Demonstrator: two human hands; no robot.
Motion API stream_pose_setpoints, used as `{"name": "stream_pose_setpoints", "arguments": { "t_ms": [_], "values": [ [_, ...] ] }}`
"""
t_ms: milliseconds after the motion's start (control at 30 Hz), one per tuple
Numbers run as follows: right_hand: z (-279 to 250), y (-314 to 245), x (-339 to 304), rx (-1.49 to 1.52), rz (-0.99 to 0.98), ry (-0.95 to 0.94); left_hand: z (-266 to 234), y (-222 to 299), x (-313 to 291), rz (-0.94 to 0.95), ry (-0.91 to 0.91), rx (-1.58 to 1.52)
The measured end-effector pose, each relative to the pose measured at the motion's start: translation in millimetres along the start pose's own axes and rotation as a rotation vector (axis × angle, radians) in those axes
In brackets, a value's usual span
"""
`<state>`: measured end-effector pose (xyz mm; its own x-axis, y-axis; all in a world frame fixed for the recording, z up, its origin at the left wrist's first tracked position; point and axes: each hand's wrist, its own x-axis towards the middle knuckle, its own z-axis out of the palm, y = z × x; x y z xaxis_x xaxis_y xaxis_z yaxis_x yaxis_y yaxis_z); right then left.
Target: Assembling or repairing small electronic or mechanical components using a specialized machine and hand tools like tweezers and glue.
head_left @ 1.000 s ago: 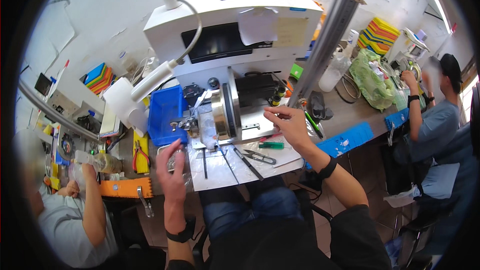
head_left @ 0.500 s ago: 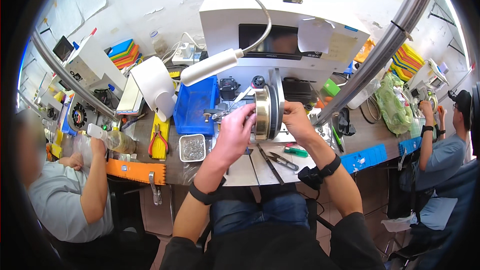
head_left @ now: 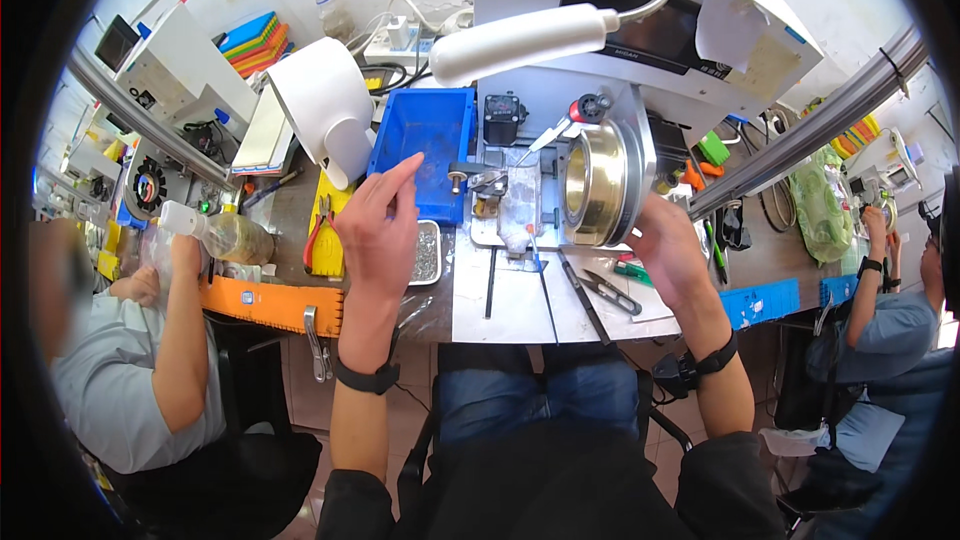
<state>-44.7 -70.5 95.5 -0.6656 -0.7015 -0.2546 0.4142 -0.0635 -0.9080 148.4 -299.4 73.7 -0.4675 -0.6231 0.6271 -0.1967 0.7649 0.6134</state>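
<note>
My left hand (head_left: 378,240) is raised in front of the blue bin (head_left: 395,105), its index finger stretched out and nothing visible in it. My right hand (head_left: 672,255) is at the lower right of a shiny brass-coloured wheel (head_left: 592,185), which stands upright on a bench machine with a dark disc behind it. That hand's fingertips are partly hidden at the disc's edge, so I cannot tell whether they grip it. Left of the wheel is a small metal fixture (head_left: 487,183). A red-and-black round-headed tool (head_left: 588,108) with a pale shaft leans above it.
Beside my left hand are a white dish of small metal pieces (head_left: 426,255) and red-handled pliers (head_left: 318,230). Snips (head_left: 612,292) and a dark rod (head_left: 583,300) lie on the white sheet. A white lamp (head_left: 525,40) hangs overhead. People work at both sides.
My left hand has left the brass-coloured wheel and moved left toward the blue bin. My right hand stays by the wheel, lower than before. The view has shifted.
</note>
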Motion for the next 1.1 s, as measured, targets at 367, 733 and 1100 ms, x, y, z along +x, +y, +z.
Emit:
{"name": "stream_pose_setpoints", "arguments": {
  "t_ms": [367,733,1100],
  "values": [
    [41.6,1.3,-65.9,-0.068,-0.561,0.189,37.3,1.0,-27.1,-0.019,-0.154,-0.102],
    [98.5,37.7,-42.7,-0.208,-0.057,-0.217,45.5,21.2,-30.0,-0.094,-0.189,0.124],
    [101.7,55.6,-3.2,-0.290,-0.162,-0.184,51.4,8.7,-23.9,0.067,-0.214,0.162]
  ]
}}
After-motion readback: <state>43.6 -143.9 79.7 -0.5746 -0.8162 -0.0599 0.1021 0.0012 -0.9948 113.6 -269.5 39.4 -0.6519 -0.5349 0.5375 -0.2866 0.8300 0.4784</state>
